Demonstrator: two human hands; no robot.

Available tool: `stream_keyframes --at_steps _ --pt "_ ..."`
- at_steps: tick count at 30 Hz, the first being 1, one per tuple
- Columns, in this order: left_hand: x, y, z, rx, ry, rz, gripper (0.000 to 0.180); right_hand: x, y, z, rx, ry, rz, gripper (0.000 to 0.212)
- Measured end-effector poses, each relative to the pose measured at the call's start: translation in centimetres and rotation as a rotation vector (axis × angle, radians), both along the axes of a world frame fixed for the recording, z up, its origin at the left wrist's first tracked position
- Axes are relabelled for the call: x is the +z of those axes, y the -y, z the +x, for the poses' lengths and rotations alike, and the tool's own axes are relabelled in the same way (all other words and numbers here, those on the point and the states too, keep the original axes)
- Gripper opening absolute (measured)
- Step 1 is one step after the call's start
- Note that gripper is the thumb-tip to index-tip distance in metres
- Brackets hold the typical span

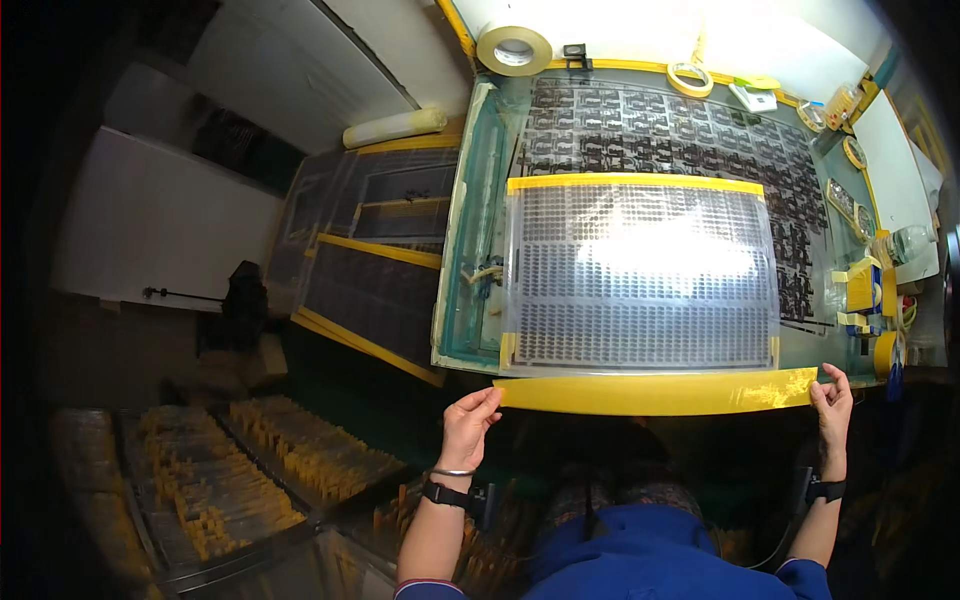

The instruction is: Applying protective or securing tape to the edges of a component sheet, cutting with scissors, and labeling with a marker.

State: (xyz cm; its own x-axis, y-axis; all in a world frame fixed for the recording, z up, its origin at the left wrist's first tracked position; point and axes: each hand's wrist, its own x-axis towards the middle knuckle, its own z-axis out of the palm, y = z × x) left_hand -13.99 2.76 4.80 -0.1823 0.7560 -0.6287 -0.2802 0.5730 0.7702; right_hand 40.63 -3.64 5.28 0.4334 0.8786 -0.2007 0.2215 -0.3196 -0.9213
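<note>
A long strip of yellow tape (650, 396) is stretched between my two hands, just in front of the table's near edge. My left hand (470, 425) pinches its left end between thumb and fingers. At the other end, my right hand (833, 405) grips the tape the same way. Just beyond the strip lies a clear film sheet (640, 320) printed with rows of small dark marks. Yellow tape runs along its far edge, with short pieces at its near corners. Glare whitens part of the film.
Beneath the film is a glass-topped light table (470, 230) with a larger dark-patterned sheet (600, 130). Tape rolls (514, 48) stand along its far side; a blue tape dispenser (862, 295) sits at right. Yellow-edged films (375, 290) lie left. Racks of filed sheets (210, 480) stand lower left.
</note>
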Motion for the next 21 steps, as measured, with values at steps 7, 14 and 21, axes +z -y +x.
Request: stream_keyframes --at_steps 7,14,21 --pt "-0.8 -2.2 1.4 -0.062 -0.265 0.107 0.018 0.1 -2.1 0.8 0.011 0.015 -0.036 0.027" --pt "-2.7 -3.2 0.6 -0.064 -0.339 0.089 0.018 0.6 -3.3 0.6 0.065 0.025 -0.058 0.026" --pt "-3.1 -3.5 0.7 -0.067 -0.31 0.049 0.017 0.2 -3.4 0.5 0.052 0.01 -0.071 0.026"
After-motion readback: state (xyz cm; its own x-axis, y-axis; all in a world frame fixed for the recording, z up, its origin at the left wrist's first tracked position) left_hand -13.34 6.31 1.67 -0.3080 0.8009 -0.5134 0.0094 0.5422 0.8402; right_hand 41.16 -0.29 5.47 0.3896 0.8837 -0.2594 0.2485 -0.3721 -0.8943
